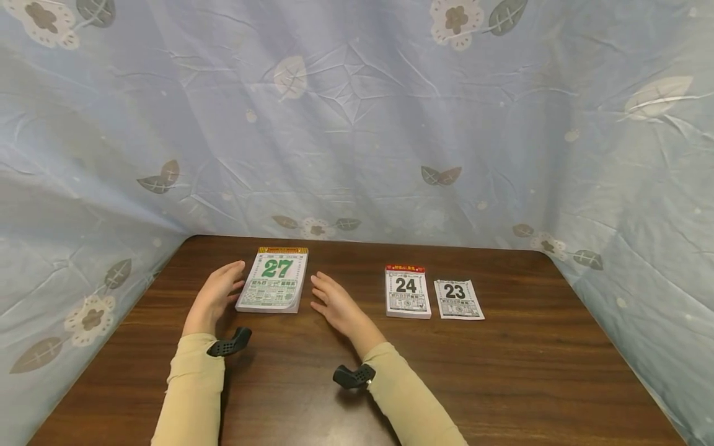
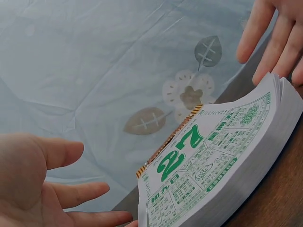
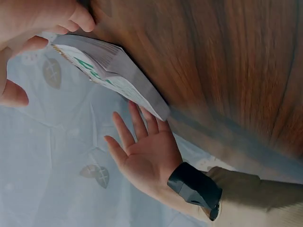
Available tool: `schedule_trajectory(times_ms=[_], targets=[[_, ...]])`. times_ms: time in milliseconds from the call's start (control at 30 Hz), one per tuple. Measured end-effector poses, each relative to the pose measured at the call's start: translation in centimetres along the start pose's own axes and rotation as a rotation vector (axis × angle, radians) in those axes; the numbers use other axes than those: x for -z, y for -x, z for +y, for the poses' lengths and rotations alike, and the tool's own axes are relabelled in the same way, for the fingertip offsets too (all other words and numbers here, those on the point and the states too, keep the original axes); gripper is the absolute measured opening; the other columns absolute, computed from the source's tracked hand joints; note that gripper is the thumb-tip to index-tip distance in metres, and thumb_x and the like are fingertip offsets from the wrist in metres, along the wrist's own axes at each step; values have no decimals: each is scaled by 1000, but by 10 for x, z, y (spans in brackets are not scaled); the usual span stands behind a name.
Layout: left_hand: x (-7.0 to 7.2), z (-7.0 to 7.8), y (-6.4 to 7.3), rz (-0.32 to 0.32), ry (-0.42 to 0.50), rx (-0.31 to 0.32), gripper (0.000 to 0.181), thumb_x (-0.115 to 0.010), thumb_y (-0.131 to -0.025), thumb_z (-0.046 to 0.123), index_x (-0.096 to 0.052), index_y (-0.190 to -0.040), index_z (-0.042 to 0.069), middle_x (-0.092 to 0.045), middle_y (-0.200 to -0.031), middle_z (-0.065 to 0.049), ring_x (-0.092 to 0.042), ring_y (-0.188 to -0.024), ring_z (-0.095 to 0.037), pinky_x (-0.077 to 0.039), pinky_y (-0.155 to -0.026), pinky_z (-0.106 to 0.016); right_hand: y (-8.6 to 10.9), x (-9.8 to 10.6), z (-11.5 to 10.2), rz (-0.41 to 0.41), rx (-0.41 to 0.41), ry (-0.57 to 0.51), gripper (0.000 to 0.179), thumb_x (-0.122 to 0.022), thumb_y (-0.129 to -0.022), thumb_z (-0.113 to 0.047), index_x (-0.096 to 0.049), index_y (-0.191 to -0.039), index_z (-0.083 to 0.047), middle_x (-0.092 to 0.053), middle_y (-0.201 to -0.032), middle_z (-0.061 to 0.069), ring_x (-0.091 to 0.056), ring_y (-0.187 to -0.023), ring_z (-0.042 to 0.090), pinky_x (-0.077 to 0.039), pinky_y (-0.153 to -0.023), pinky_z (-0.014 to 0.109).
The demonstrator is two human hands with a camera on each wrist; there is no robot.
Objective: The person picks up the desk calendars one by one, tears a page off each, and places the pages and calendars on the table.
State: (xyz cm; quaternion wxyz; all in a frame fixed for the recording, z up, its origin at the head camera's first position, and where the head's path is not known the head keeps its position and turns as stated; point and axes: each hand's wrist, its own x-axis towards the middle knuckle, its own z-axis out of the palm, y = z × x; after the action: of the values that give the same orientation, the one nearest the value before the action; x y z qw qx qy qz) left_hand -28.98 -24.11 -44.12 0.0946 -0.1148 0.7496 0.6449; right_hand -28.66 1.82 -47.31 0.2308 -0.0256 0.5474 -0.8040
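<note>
A thick tear-off calendar (image 1: 273, 282) with a green 27 and a yellow-red top band lies on the brown table. On its left side is my left hand (image 1: 214, 294), fingers extended; the right wrist view shows its fingertips at the pad's edge, though contact cannot be told. My right hand (image 1: 339, 306) stands on the other side, a small gap from the pad, with its fingers loosely spread. In the left wrist view, the calendar's (image 2: 189, 170) lower corner of pages curls up a little. Neither hand holds anything.
Right of the hands lies a smaller tear-off calendar (image 1: 408, 294) showing 24 under a red band. A loose sheet (image 1: 458, 300) with 23 lies beside it. Patterned cloth (image 1: 357, 124) hangs behind the wooden table (image 1: 519, 371). A black camera mount sits on each wrist.
</note>
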Motion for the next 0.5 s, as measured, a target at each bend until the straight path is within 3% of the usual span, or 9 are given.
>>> schedule_trajectory(times_ms=[333,500], targets=[[3,0,-1,10,103,52,76,-40,-102,46,-5,-156,5,-9,-162,-22,-20,-149,-37,-22,-120,-50,-5,-14,3,-31,-42,-157,74,-50,-100,-32,-8,-157,-11,-1,-164,18,-4,-152,34,-14,-121,53],[5,-2,-1,16,164,79,72,-42,-102,45,-14,-156,7,-13,-161,-22,-27,-145,-33,-37,-109,-39,-5,-19,3,-48,-52,-167,75,-50,-100,-34,-7,-157,-9,-2,-164,18,-4,-152,33,-10,-122,52]])
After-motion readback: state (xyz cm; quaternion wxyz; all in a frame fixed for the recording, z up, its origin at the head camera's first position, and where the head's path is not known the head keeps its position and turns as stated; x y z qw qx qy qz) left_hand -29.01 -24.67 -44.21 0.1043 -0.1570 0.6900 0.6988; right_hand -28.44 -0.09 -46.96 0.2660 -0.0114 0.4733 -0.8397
